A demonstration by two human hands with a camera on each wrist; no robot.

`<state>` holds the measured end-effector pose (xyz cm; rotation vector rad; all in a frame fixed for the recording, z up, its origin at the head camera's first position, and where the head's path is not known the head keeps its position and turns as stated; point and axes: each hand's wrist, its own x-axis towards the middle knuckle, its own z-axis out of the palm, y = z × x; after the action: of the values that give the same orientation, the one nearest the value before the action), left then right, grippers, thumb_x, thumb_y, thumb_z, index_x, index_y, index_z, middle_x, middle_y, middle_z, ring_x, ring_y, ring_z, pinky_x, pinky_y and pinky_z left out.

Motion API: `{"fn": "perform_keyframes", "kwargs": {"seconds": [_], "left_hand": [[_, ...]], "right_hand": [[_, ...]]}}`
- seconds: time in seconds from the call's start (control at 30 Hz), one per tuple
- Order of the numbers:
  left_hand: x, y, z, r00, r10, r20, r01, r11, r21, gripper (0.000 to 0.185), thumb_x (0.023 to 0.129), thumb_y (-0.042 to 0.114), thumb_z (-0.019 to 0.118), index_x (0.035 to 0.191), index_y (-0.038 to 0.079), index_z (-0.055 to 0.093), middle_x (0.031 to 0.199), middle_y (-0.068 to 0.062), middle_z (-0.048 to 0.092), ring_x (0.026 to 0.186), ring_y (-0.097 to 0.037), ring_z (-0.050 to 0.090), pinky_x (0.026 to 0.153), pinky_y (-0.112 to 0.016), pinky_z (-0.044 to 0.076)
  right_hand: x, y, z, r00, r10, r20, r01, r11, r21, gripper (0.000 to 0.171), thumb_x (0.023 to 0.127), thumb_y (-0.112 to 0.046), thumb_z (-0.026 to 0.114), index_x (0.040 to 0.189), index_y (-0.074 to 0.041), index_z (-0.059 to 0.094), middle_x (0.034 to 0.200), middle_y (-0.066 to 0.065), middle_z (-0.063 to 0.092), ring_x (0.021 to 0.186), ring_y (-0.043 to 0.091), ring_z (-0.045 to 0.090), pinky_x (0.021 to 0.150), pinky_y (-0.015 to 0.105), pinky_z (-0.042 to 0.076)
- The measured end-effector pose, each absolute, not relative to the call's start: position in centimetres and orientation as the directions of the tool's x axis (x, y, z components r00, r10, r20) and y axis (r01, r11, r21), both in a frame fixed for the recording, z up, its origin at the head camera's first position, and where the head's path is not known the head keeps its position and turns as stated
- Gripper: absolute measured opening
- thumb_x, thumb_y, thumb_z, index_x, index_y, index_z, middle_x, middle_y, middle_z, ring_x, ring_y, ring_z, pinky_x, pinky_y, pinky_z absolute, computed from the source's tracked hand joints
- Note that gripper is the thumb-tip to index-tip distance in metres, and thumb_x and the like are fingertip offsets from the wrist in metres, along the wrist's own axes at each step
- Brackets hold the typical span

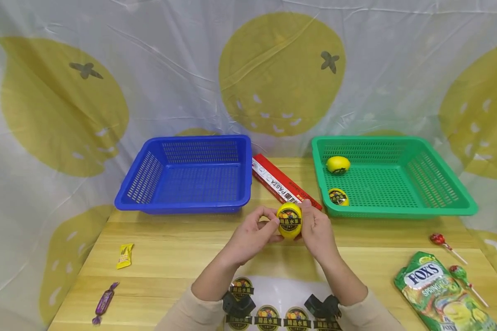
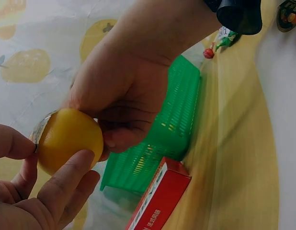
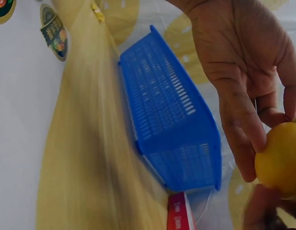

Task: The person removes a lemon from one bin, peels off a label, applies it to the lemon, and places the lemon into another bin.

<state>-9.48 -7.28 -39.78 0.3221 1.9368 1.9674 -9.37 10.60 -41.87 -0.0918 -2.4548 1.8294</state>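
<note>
Both hands meet at the centre of the head view, just below the gap between the two baskets; the left hand (image 1: 251,235) and the right hand (image 1: 317,232) have their fingers curled round one round yellow plastic lemon (image 1: 289,220), held above the wooden table (image 1: 170,257) with its round black label facing the camera — the left thumb seems to press at the label's edge.

As a judgement, the labelling looks partly done: two labelled yellow lemons (image 1: 338,164) already lie in the green perforated plastic basket (image 1: 443,209) at the right of the frame, both near its left wall; the blue perforated plastic basket (image 1: 182,204) at centre left holds nothing; a third lemon is in hand. I see no unlabelled lemons waiting on the table.

Counted: three lemons, two baskets, one white sticker sheet (image 1: 287,289) at the bottom centre with several round labels left on it — its lower part is cut off, so the number is uncertain; one red pasta box (image 1: 273,179) between the baskets; two lollipops (image 1: 438,239) and one green Fox's sweet bag (image 1: 439,292) at lower right; one yellow wrapped sweet (image 1: 124,255) and one purple wrapped sweet (image 1: 105,302) at lower left.
</note>
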Motion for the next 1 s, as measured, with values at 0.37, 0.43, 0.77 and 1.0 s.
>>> {"fn": "perform_keyframes", "kwargs": {"seconds": [0.37, 0.43, 0.77, 1.0], "left_hand": [[-9.8, -7.6, -39.5, -0.965, 0.264, -0.013, 0.022, 0.129, 0.991, 0.035, 0.106, 0.028, 0.049, 0.129, 0.002, 0.045, 0.130, -0.022, 0.057, 0.086, -0.019, 0.065, 0.068, -0.036, 0.062], [-9.8, -7.5, -39.7, -0.972, 0.234, 0.025, 0.080, 0.230, 0.970, 0.042, 0.106, 0.038, 0.051, 0.135, 0.007, 0.050, 0.121, -0.017, 0.063, 0.072, -0.015, 0.061, 0.059, -0.031, 0.056], [-9.6, -6.6, -40.9, -0.961, 0.111, 0.253, 0.269, 0.164, 0.949, 0.040, 0.109, 0.027, 0.046, 0.097, 0.005, 0.077, 0.088, -0.011, 0.075, 0.074, -0.010, 0.062, 0.060, -0.023, 0.054], [-9.6, -6.7, -41.0, -0.983, 0.038, 0.182, 0.183, 0.043, 0.982, 0.058, 0.111, 0.035, 0.036, 0.093, 0.000, 0.079, 0.097, -0.016, 0.078, 0.073, -0.009, 0.067, 0.058, -0.022, 0.054]], "right_hand": [[-8.8, 9.1, -42.0, -0.998, -0.070, 0.004, -0.017, 0.184, -0.983, 0.031, 0.104, -0.029, 0.059, 0.124, -0.005, 0.057, 0.099, 0.020, 0.066, 0.071, 0.014, 0.070, 0.061, 0.032, 0.062], [-8.5, 8.8, -42.0, -0.995, -0.097, 0.008, -0.023, 0.159, -0.987, 0.034, 0.101, -0.030, 0.063, 0.122, -0.005, 0.054, 0.097, 0.019, 0.062, 0.070, 0.013, 0.069, 0.060, 0.033, 0.062], [-7.2, 7.6, -42.1, -0.982, -0.135, 0.130, -0.141, 0.073, -0.987, 0.044, 0.098, -0.035, 0.068, 0.118, 0.000, 0.050, 0.101, 0.021, 0.059, 0.070, 0.010, 0.069, 0.056, 0.032, 0.061], [-6.9, 7.4, -41.7, -0.979, -0.153, 0.138, -0.147, 0.052, -0.988, 0.043, 0.098, -0.029, 0.069, 0.118, 0.003, 0.048, 0.105, 0.024, 0.058, 0.074, 0.010, 0.071, 0.058, 0.031, 0.062]]}}
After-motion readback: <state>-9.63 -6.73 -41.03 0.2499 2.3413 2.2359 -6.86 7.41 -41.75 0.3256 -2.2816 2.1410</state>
